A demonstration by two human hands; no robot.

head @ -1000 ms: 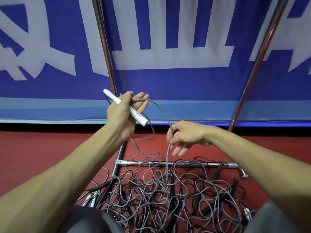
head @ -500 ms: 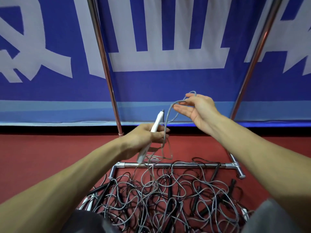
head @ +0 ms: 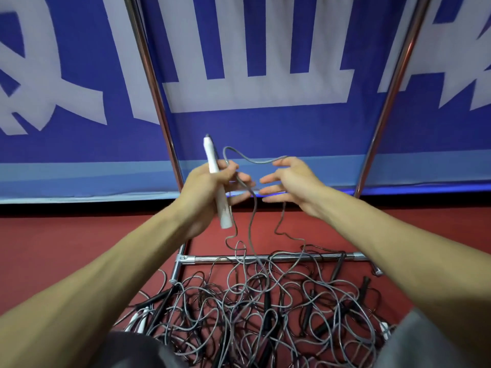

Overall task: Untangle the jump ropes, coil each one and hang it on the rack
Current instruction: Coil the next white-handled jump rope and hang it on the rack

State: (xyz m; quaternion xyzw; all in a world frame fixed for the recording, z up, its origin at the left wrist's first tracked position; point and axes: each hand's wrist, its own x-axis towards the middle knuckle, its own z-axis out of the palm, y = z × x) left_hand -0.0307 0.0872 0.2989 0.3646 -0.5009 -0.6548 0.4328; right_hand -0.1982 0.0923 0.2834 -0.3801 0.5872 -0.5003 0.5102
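Observation:
My left hand (head: 204,192) grips a white jump-rope handle (head: 212,160), held nearly upright in front of the blue banner. Its grey rope (head: 255,160) arcs from that hand across to my right hand (head: 295,181), lies over the top of the straight, spread fingers, then drops behind them. Two strands hang down into the tangled pile of grey and black ropes (head: 265,314) on the floor. The pile lies against the rack's low crossbar (head: 265,258). The hands are a finger's length apart.
The rack's chrome uprights rise at the left (head: 148,88) and right (head: 396,83). A blue banner (head: 255,128) hangs behind. Red floor (head: 79,240) lies around the pile. Black handles (head: 336,269) and white handles (head: 140,317) lie among the ropes. My knees fill the bottom corners.
My right hand rose from low by the rope to the left hand's level, carrying a loop. My left hand dipped, then lifted, and the handle swung to near upright.

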